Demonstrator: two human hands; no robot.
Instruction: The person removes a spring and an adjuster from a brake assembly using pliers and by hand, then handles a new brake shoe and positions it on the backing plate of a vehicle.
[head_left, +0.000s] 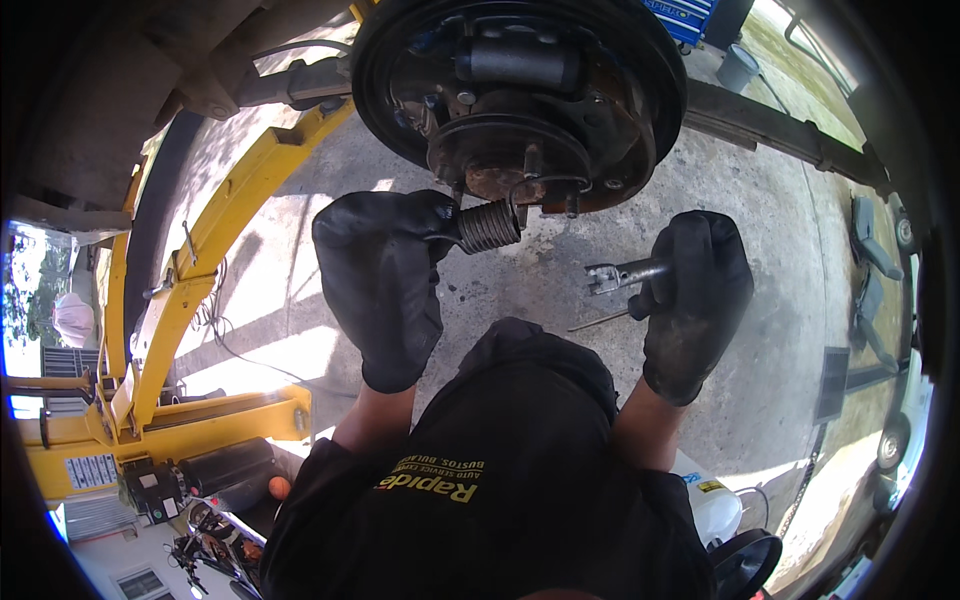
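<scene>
Nearest, below and left of the wheel brake (512, 128), the gloved left hand (380, 280) is closed on one end of a coil spring (490, 228); the opposite end of the spring sits just beside the brake's lower edge, and contact there cannot be confirmed. Below and right of the brake, the gloved right hand (705, 290) is closed around a metal lever (640, 272), forked end toward the left. A thin rod (598, 322) shows just beside this hand, below the brake; whether it is gripped cannot be determined. Progress, as judged: uncovering of the brake appears complete, since its cylinder (515, 65) and studs (533, 157) are exposed. The lever is apart from the brake, and the spring appears unseated, so the assembly is judged incomplete; removal or fitting cannot be distinguished. Count: two hands, one spring, one lever, one rod, one brake, one cylinder, at least three studs. Beyond the brake: one yellow lift (235, 215) to its left; one blue cabinet (685, 18) and one bucket (738, 68) to its upper right.
</scene>
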